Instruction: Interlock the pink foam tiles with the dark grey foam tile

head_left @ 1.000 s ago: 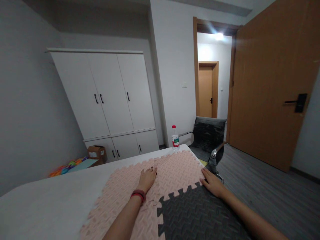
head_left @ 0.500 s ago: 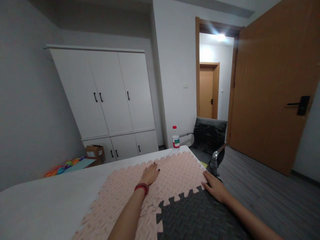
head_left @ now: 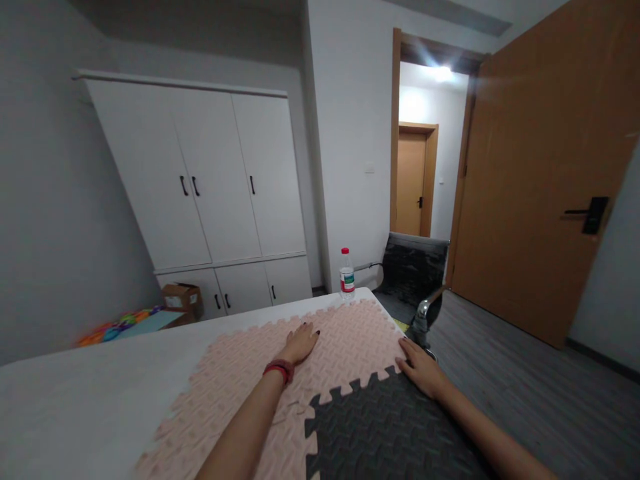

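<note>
You have two foam mats on the white worktop (head_left: 75, 407), locked together along a jigsaw edge: one pink mat (head_left: 345, 340) and one dark grey mat (head_left: 380, 433). Take the pink mat as your landmark. The grey mat sits at its near right corner, teeth meshed into it.

Your left hand (head_left: 300, 345) lies flat and unclenched on the pink mat, fingers spread and pointing away from you, near its far edge. A single red band (head_left: 279, 369) circles that wrist. Your right hand (head_left: 421, 368) rests palm down, fingers loose, at the pink mat's right edge where the two mats meet; it grasps nothing that you can see.

One water bottle (head_left: 347, 275) with a red cap stands upright on the worktop just beyond the pink mat's far edge. One black chair (head_left: 413, 273) stands on the floor to the right of that far corner. Beyond the mat to the left is one white cupboard (head_left: 200, 187), and at its foot one cardboard box (head_left: 181, 298).
</note>
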Action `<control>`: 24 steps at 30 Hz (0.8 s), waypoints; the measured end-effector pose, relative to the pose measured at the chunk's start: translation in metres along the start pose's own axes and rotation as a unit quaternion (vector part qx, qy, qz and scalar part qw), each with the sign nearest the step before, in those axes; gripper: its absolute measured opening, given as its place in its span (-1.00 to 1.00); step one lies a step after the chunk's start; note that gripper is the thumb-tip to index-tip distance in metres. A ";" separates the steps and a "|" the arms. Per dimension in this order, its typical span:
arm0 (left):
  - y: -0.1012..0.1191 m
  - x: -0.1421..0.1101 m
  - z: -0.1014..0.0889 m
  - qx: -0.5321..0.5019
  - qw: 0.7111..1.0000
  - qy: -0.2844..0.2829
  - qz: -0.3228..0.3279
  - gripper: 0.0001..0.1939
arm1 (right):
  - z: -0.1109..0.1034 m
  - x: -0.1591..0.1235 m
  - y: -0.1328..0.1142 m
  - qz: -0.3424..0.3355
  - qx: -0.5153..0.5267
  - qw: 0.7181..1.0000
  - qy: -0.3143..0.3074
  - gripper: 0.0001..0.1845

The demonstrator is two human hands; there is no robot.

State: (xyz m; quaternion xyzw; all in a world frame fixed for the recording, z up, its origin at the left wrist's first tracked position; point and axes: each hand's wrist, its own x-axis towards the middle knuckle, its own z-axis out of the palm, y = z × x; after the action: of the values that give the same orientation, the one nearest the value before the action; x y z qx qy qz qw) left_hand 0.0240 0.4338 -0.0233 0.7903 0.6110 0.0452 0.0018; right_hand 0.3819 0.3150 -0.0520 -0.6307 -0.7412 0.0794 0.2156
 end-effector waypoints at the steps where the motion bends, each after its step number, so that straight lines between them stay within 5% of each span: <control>1: 0.000 -0.011 0.000 0.002 1.000 -0.004 0.017 -0.38 | 0.001 0.000 0.001 0.001 -0.002 1.000 -0.001 -0.26; 5: 0.004 -0.047 0.004 0.021 0.998 0.002 0.054 -0.40 | 0.005 -0.001 0.005 -0.004 -0.001 1.000 0.010 -0.27; 14: 0.028 -0.060 -0.010 0.037 0.999 0.008 0.020 -0.41 | -0.002 -0.004 0.004 0.012 0.010 1.000 -0.012 -0.30; 24: 0.057 -0.121 -0.011 0.009 1.000 -0.015 0.021 -0.41 | 0.000 -0.005 0.008 0.015 0.022 1.000 -0.010 -0.34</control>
State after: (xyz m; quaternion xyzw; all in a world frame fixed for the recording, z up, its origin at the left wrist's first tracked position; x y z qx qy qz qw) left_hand 0.0478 0.3023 -0.0171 0.8033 0.5949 0.0275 0.0033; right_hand 0.3896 0.3119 -0.0564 -0.6362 -0.7317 0.1050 0.2210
